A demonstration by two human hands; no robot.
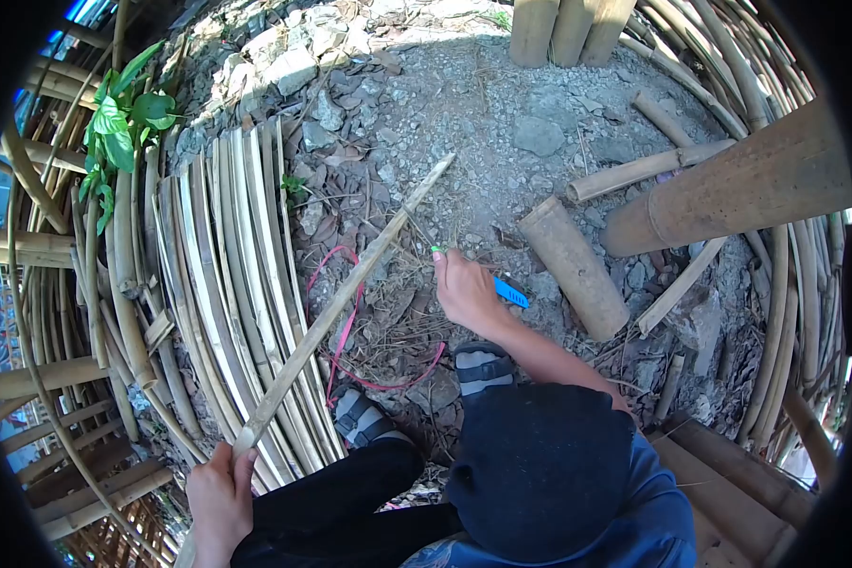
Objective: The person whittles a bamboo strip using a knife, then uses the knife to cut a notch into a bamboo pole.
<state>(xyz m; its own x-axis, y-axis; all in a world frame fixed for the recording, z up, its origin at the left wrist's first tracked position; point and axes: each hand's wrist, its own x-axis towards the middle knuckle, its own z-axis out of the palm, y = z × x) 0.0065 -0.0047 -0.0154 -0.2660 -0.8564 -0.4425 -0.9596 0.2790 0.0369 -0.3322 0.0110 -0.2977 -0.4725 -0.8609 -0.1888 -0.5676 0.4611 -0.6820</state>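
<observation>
A long split bamboo strip (336,317) runs slantwise from the lower left up to the middle of the view. My left hand (221,495) is closed around its lower part. In my right hand (467,289) is a knife, its blue handle end (512,292) sticking out behind the fist and a bit of green showing at the thumb. The thin dark blade points up and left to the strip's far part; whether it cuts in or only touches cannot be made out. Beneath the strip's lower half lies a row of pale split bamboo strips (241,246).
Pink cord (402,383) lies loose on the leaf-littered ground near the sandalled feet. A short bamboo piece (575,268) and a thick bamboo post (729,185) are on the right. Stacked poles (790,312) line that side; a leafy plant (118,123) grows at left.
</observation>
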